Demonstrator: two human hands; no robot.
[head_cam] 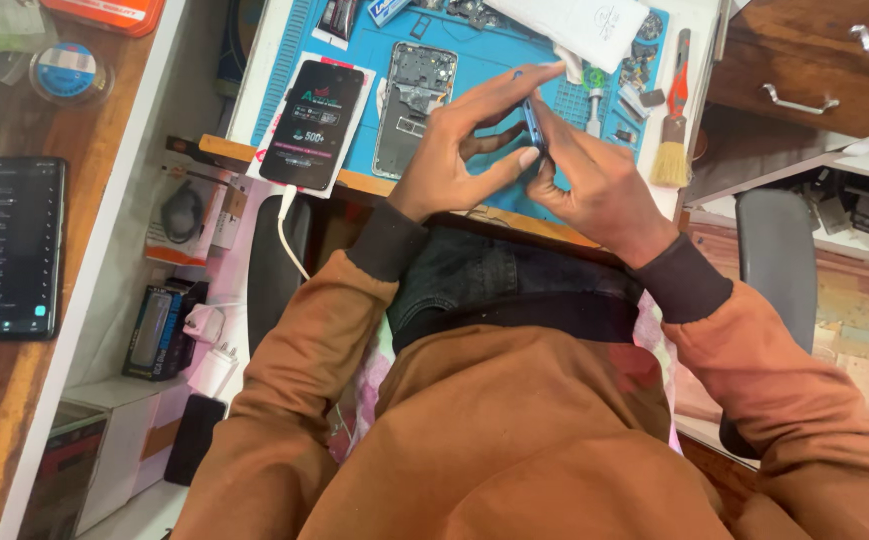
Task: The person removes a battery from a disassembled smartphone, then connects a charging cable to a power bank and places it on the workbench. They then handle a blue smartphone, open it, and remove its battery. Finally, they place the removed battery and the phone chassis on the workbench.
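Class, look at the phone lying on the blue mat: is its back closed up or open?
Open: the phone shows bare inner parts and frame, with no back cover on it.

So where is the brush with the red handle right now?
The brush lies at the right edge of the blue mat in the head view, beyond the right hand, beside a small screwdriver.

- Thin blue phone part (533,122), seen edge-on, so only a narrow blue strip shows; face hidden.
- Held upright, long edge running roughly away from the body, above the near edge of the blue work mat (374,60).
- Pinched between both hands: left hand (459,150) with fingers stretched along its upper end and thumb at its lower end, right hand (594,180) pressed against its other side.
- Lifted off the counter, not resting on anything.
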